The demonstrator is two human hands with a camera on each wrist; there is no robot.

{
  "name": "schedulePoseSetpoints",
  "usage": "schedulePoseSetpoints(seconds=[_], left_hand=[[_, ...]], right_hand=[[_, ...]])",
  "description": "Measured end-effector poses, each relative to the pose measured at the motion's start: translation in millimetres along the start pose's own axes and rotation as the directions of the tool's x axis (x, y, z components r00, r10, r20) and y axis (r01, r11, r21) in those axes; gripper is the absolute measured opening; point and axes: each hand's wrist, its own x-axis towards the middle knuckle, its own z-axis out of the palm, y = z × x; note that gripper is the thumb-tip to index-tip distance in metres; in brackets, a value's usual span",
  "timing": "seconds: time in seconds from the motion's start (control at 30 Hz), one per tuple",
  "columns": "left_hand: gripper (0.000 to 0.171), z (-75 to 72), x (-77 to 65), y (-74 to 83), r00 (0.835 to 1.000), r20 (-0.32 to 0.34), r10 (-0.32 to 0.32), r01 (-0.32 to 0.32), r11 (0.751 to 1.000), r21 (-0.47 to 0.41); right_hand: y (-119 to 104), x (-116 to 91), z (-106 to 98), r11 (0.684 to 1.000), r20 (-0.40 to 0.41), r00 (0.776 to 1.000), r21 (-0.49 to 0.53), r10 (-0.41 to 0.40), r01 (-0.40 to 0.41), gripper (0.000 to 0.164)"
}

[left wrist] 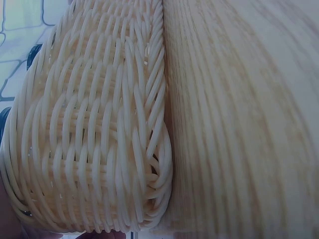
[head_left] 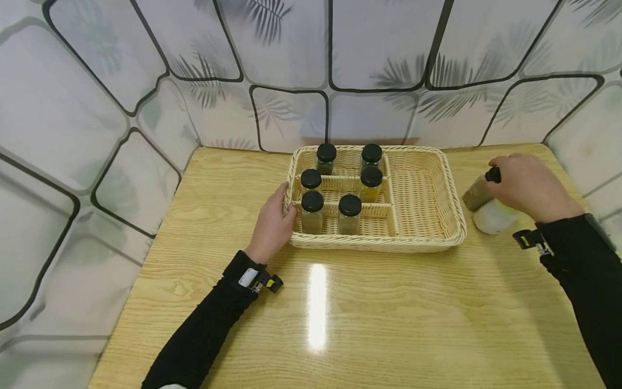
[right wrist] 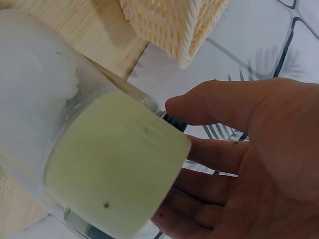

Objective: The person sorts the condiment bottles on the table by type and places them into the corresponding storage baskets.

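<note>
Just right of the basket [head_left: 427,245], a brown-filled jar [head_left: 477,194] lies directly below the right hand [head_left: 532,186], the nearer one, whose grip pinches its black cap [head_left: 493,174]; its long axis seems roughly upright. The left hand [head_left: 272,226] holds the basket's left rim. No writing is legible on the jar or the pale bottle [head_left: 489,220] beside it.

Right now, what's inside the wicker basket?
Six black-lidded jars, two per row on the left; the right compartment shows bare weave. Dividers hide some jar bases; what's beneath the jars can't be seen.
</note>
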Motion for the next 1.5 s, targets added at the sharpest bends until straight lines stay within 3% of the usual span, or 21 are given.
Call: schedulePoseSetpoints(seconds=[0.57,0.9,1.5], left_hand=[[0.06,-0.4,-0.1,0.1,1.0,0.005,0.002,-0.002,1.0,-0.01],[0.06,0.3,0.4,-1.2,1.0,0.008,-0.002,0.002,1.0,-0.012],[0.06,-0.9,-0.4,0.8,1.0,0.007,-0.01,0.01,1.0,-0.018]], right_hand=[[1,0,6,0.999,-0.042,0.998,-0.02,-0.047,0.047,0.04],[2,0,10,0.996,-0.108,0.99,-0.026,-0.089,0.086,0.037],[-9,1,2,0.997,-0.175,0.982,-0.016,-0.075,0.073,0.041]])
